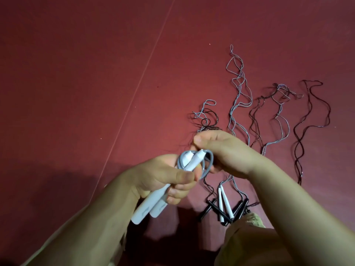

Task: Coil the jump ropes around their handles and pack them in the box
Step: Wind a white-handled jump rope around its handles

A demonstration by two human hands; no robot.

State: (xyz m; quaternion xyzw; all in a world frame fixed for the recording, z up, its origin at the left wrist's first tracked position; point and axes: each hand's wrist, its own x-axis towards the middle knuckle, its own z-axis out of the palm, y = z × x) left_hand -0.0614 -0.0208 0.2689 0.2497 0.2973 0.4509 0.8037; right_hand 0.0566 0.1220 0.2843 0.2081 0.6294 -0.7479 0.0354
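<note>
The two white handles (151,196) look like smooth plastic with a soft shine. The grey cord (208,166) looks rubbery and matt. On the floor (76,73), a matt red surface, the black handles (213,207) look like dull plastic, and the dark cords (307,120) glint a little.
</note>
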